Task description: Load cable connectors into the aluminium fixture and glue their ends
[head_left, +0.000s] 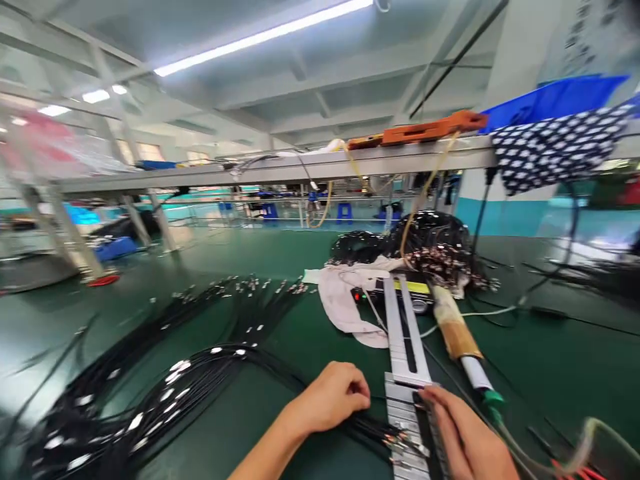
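My left hand is closed in a pinch on a thin black cable, which runs right across a grooved metal fixture. At the fixture's right edge, my right hand has its thumb and fingers pressed together at the end of this cable; the tip itself is mostly hidden. A dark strip lies along the fixture beside the right fingers. Below the left hand, a bunch of black cables ends in bare metallic tips resting over the fixture.
Bundled black cables spread over the green table at left. Beyond the fixture lie a white cloth, a taped soldering-iron-like handle and a cable heap. A raised shelf bears an orange tool and blue bin.
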### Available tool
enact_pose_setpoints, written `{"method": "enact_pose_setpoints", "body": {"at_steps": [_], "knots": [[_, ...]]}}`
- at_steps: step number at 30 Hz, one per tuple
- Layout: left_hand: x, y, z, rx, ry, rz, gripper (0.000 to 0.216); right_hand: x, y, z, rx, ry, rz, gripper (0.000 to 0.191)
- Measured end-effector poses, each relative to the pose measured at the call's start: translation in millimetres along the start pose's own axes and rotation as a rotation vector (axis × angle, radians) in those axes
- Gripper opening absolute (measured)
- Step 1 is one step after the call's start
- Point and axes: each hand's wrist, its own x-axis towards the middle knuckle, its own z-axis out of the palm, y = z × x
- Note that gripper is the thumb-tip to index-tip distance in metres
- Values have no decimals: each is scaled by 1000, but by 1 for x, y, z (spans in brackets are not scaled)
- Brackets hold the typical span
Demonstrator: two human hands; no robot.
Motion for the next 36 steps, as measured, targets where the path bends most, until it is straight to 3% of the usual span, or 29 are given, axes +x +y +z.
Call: {"method": "enact_pose_setpoints", "body": {"at_steps": [4, 15, 22, 30, 36], "knots": [[-6, -4, 2, -55, -67, -5, 8, 11, -14, -4, -78, 14, 34, 24], [-2, 6, 1, -102, -56, -30, 16, 23, -23, -4, -52, -18, 88, 23], [-6, 10, -10, -244, -284, -76, 10, 18, -21, -4, 15, -24, 107, 21], [4, 15, 7, -108, 16, -60, 13, 21, -26, -14, 123, 60, 294, 23], [3, 20, 8, -89, 12, -13, 23, 20, -23, -16, 160, 66, 376, 25]]}}
